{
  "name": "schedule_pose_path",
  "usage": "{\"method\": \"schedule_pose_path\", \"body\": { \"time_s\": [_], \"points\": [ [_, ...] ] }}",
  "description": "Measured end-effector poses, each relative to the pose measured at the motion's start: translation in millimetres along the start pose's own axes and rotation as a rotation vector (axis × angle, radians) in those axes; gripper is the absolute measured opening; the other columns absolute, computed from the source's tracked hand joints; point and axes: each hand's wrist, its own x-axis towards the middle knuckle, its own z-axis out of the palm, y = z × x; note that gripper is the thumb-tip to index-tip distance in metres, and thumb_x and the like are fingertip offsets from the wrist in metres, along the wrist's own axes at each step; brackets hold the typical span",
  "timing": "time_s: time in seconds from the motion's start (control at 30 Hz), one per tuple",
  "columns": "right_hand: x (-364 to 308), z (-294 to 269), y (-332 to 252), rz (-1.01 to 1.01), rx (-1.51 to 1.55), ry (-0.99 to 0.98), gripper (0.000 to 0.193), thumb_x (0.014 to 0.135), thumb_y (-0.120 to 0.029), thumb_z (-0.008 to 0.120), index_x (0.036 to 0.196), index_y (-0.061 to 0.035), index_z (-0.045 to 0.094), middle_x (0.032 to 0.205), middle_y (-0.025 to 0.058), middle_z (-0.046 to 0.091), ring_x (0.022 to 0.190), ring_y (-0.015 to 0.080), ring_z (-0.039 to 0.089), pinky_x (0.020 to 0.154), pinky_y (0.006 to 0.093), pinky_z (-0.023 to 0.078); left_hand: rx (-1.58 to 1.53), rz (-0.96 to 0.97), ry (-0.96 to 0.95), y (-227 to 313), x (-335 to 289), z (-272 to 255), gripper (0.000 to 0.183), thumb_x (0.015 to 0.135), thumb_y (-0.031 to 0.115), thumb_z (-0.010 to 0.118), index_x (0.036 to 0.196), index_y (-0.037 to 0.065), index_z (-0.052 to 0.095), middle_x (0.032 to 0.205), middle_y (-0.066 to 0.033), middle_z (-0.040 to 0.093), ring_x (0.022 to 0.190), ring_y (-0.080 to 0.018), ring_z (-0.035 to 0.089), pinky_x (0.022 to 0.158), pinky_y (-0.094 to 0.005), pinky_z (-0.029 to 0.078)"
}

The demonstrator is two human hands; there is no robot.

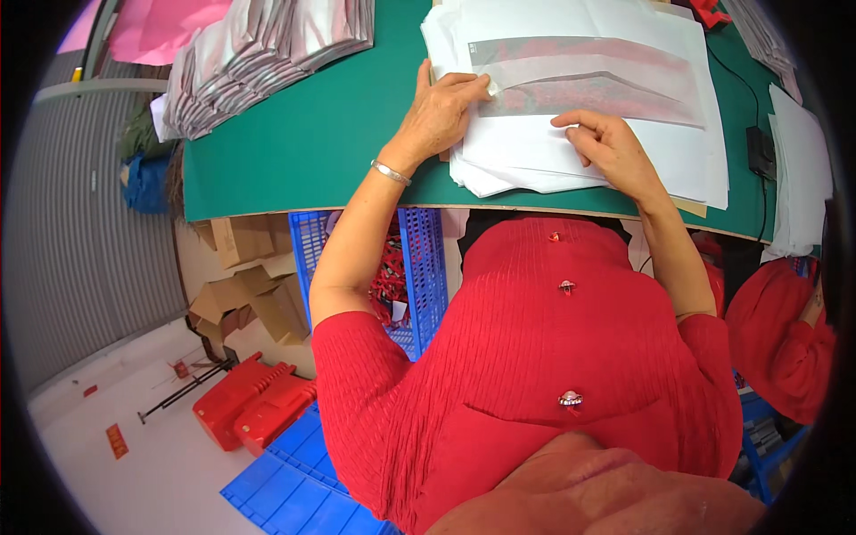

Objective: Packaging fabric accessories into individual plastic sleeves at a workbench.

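A stack of white paper sheets [526,156] lies at the near edge of the green table. On top rests a thin, see-through grey film piece [588,85] with a faint pinkish pattern and a raised fold along its middle. My left hand [441,111] lies over the stack's left side, fingers spread, one tip touching the film's left end beside a small whitish spot. My right hand [611,152] hovers at the film's near edge, index finger stretched and the others bent. Nothing shows in it.
Bundles of folded film packets [267,53] are piled at the table's far left. A black adapter with its cable [761,152] and more white sheets [796,178] lie at right. Below stand a blue crate [423,267] and cardboard boxes [254,299]. Another person's red sleeve [776,334] shows at right.
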Motion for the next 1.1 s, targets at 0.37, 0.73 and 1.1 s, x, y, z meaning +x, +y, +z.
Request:
{"method": "schedule_pose_path", "body": {
  "time_s": [0.37, 0.73, 1.1],
  "points": [
    [-49.9, -49.2, 39.7, 0.233, 0.676, 0.204, 0.031, 0.094, -0.009, 0.051, 0.118, 0.0079, 0.06, 0.095, 0.0184, 0.067, 0.073, 0.019, 0.063, 0.068, 0.0239, 0.053, -0.554, -0.139, 0.118, -5.6, -6.1, 6.8, 0.034, 0.076, -0.007, 0.052, 0.105, 0.006, 0.064, 0.116, -0.0059, 0.068, 0.102, -0.0231, 0.061, 0.095, -0.0333, 0.046],
    [-63.3, -71.4, 70.0, 0.242, 1.342, 0.309, 0.038, 0.092, -0.004, 0.047, 0.123, 0.0185, 0.046, 0.13, 0.0368, 0.049, 0.121, 0.0435, 0.054, 0.105, 0.0453, 0.045, -0.206, 0.112, 0.165, 47.6, 78.4, 8.8, 0.04, 0.089, 0.018, 0.063, 0.127, 0.005, 0.057, 0.14, -0.0158, 0.052, 0.123, -0.0308, 0.053, 0.105, -0.039, 0.04],
    [-31.5, -66.3, 79.1, 0.139, 1.344, 0.488, 0.03, 0.093, -0.007, 0.056, 0.114, 0.0131, 0.053, 0.115, 0.0284, 0.06, 0.111, 0.0378, 0.061, 0.099, 0.0423, 0.05, 0.068, 0.285, 0.0, 81.7, 96.4, 86.8, 0.069, 0.09, 0.063, 0.051, 0.141, 0.016, 0.051, 0.148, -0.0075, 0.046, 0.141, -0.0372, 0.033, 0.11, -0.0667, 0.015]
  ]
}}
